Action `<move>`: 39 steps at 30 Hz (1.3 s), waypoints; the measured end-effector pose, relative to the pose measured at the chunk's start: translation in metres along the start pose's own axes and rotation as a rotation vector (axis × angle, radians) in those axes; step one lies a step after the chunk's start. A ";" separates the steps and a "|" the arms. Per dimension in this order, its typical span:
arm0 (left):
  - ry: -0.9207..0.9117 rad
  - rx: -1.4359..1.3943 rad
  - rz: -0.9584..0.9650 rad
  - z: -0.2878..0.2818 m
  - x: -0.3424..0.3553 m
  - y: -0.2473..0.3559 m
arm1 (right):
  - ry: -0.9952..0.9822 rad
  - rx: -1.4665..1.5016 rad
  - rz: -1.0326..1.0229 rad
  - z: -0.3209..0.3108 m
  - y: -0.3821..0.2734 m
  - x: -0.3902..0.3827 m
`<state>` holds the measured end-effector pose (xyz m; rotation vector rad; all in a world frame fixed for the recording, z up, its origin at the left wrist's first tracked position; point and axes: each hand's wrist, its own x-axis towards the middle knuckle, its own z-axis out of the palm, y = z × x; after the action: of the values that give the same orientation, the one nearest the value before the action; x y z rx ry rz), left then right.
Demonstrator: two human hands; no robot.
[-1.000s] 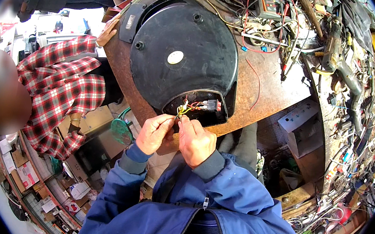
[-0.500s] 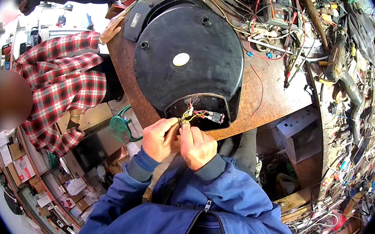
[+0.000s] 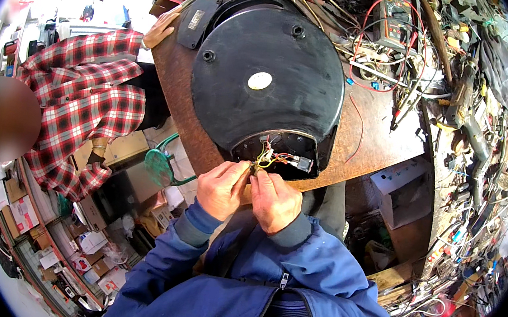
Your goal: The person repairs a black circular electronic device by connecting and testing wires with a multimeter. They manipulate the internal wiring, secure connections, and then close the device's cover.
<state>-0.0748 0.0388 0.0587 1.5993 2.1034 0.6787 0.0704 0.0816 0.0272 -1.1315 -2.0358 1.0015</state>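
A round black plastic appliance housing (image 3: 268, 91) lies on the brown table with an open compartment at its near edge. Thin coloured wires (image 3: 265, 154) and a connector plug (image 3: 305, 164) show inside that opening. Just in front of it, my left hand (image 3: 222, 188) and my right hand (image 3: 274, 202) meet fingertip to fingertip. Both are closed in a pinch on the ends of the yellow wires. The exact spot between the fingertips is small and partly hidden.
A multimeter (image 3: 397, 19) with red and black leads lies among cables at the back right. Tools and parts crowd the right bench (image 3: 455, 156). To the left, a person in a plaid shirt (image 3: 88, 77) rests a hand on the table's edge; a green stool (image 3: 160, 166) stands nearby.
The whole view has shifted, so the housing and table appear farther right. My hands stay pinched together at the wires, with my fingers slightly repositioned.
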 end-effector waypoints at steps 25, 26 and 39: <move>0.086 0.136 0.183 0.000 -0.006 -0.015 | -0.090 -0.060 -0.048 -0.011 -0.002 0.011; 0.089 0.123 0.171 0.000 -0.005 -0.016 | -0.097 -0.074 -0.068 -0.012 0.000 0.012; 0.092 0.049 0.093 0.000 -0.006 -0.017 | -0.172 -0.192 -0.036 -0.016 0.001 0.019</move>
<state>-0.0861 0.0296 0.0483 1.7325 2.1362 0.7502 0.0745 0.1041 0.0377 -1.1332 -2.3227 0.9290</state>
